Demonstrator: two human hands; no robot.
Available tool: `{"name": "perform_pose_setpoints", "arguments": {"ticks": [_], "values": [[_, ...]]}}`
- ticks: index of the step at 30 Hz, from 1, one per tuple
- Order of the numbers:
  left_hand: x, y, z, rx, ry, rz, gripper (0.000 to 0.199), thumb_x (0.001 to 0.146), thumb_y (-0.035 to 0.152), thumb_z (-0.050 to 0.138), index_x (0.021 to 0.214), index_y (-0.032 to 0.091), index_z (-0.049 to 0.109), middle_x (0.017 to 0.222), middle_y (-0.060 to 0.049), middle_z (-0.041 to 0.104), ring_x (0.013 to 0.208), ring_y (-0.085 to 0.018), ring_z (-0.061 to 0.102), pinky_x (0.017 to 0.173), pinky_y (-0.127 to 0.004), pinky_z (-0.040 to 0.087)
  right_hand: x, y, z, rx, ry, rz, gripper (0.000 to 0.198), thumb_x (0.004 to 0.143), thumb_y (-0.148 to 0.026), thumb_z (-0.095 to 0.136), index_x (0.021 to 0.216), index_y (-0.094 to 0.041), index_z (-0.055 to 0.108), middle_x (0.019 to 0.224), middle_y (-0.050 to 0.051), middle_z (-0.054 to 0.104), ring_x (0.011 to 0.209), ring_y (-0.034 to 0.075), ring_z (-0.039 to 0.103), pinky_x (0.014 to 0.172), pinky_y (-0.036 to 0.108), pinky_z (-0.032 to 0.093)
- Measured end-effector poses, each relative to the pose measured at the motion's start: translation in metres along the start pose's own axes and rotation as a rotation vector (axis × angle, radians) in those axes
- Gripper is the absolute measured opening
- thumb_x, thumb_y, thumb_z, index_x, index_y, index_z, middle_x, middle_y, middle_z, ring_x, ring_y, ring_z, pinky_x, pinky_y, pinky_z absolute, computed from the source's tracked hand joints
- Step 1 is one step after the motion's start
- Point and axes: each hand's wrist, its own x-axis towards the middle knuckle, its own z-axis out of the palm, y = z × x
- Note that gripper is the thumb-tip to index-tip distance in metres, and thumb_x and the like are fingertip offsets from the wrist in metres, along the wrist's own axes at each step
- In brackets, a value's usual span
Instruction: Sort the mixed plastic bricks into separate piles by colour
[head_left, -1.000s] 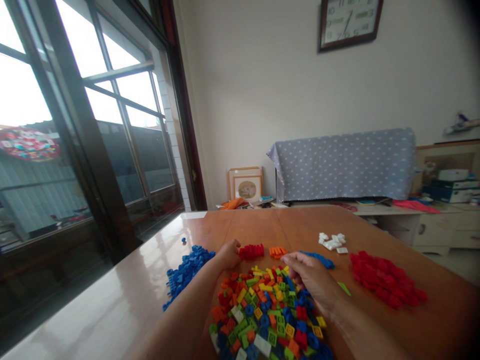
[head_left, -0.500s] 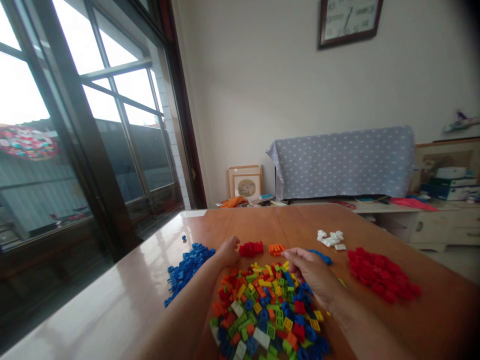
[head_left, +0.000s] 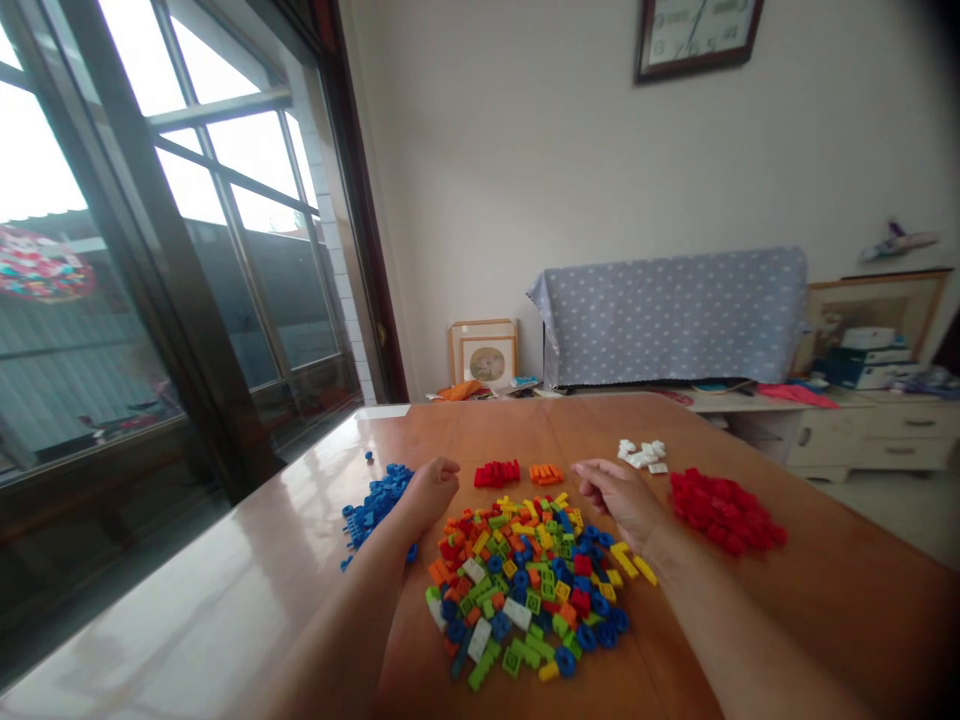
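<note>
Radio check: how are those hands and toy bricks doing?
Left hand by blue bricks, partly hiding them. Right hand near orange bricks, grip unclear. Multicoloured brick pile lies nearest.

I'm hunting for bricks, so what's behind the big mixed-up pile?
Behind the mixed pile, red bricks and orange bricks lie in two short rows on the table. The right hand covers some tabletop, so anything there can't be seen.

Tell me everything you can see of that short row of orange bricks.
The short row of small orange plastic-looking bricks lies on the brown, glossy wooden table, its pieces lined up side by side. It sits just beyond the multicoloured plastic brick pile, between a red plastic brick row and the right hand, apparently touching neither. The pieces are too small to count surely.
</note>
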Motion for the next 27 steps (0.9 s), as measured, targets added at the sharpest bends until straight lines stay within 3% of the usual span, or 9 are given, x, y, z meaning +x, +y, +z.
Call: {"name": "perform_pose_setpoints", "arguments": {"ticks": [4, 8, 14, 19, 21, 23, 27], "values": [[-0.020, -0.003, 0.011, -0.072, -0.016, 0.078, 0.031, 0.084, 0.012, 0.051, 0.112, 0.014, 0.065, 0.098, -0.007, 0.073, 0.085, -0.016, 0.067, 0.070, -0.022, 0.050, 0.006, 0.006, -0.007, -0.195, 0.054, -0.116, 0.034, 0.082, -0.052, 0.063, 0.080, -0.019, 0.066, 0.068, -0.001, 0.064, 0.064, 0.015, 0.053, 0.061, 0.027, 0.040], [-0.034, -0.007, 0.022, -0.185, -0.098, 0.188, 0.032, 0.084, 0.013, 0.054, 0.113, 0.014, 0.065, 0.111, -0.009, 0.073, 0.101, -0.019, 0.067, 0.083, -0.023, 0.052, 0.008, 0.013, -0.001, -0.351, 0.017, -0.201, 0.030, 0.083, -0.047, 0.062, 0.080, -0.019, 0.071, 0.076, 0.002, 0.070, 0.077, 0.020, 0.060, 0.073, 0.031, 0.045], [-0.059, 0.004, 0.011, -0.155, -0.213, 0.404, 0.045, 0.085, 0.038, 0.065, 0.127, 0.022, 0.065, 0.127, -0.007, 0.068, 0.117, -0.026, 0.061, 0.103, -0.036, 0.047, -0.008, 0.013, 0.024, -0.758, -0.269, -0.411, 0.037, 0.091, -0.049, 0.056, 0.106, -0.022, 0.076, 0.108, 0.008, 0.075, 0.104, 0.027, 0.064, 0.094, 0.039, 0.046], [-0.069, 0.010, 0.010, -0.026, -0.371, 0.461, 0.085, 0.069, 0.061, 0.079, 0.143, 0.025, 0.056, 0.145, -0.011, 0.055, 0.132, -0.035, 0.051, 0.113, -0.045, 0.040, -0.026, 0.016, 0.037, -0.968, -0.522, -0.433, 0.065, 0.084, -0.066, 0.063, 0.136, -0.027, 0.063, 0.144, 0.011, 0.058, 0.134, 0.034, 0.048, 0.113, 0.048, 0.035], [-0.070, 0.010, 0.015, 0.062, -0.396, 0.488, 0.092, 0.065, 0.064, 0.081, 0.144, 0.026, 0.054, 0.151, -0.013, 0.049, 0.139, -0.038, 0.043, 0.116, -0.050, 0.036, -0.027, 0.020, 0.038, -1.010, -0.565, -0.407, 0.071, 0.083, -0.067, 0.064, 0.141, -0.027, 0.059, 0.151, 0.012, 0.050, 0.142, 0.036, 0.039, 0.116, 0.052, 0.031], [-0.069, 0.009, 0.020, 0.115, -0.387, 0.521, 0.089, 0.069, 0.064, 0.078, 0.145, 0.026, 0.053, 0.151, -0.013, 0.048, 0.141, -0.039, 0.041, 0.117, -0.053, 0.033, -0.025, 0.022, 0.037, -1.023, -0.545, -0.398, 0.063, 0.086, -0.061, 0.063, 0.138, -0.026, 0.062, 0.150, 0.012, 0.052, 0.142, 0.035, 0.039, 0.117, 0.052, 0.031], [-0.065, 0.007, 0.031, 0.090, -0.311, 0.572, 0.069, 0.081, 0.056, 0.071, 0.141, 0.026, 0.056, 0.142, -0.012, 0.056, 0.133, -0.034, 0.049, 0.114, -0.050, 0.037, -0.017, 0.022, 0.031, -0.982, -0.466, -0.445, 0.036, 0.090, -0.044, 0.062, 0.117, -0.022, 0.073, 0.133, 0.012, 0.065, 0.128, 0.031, 0.054, 0.110, 0.045, 0.040]]}}
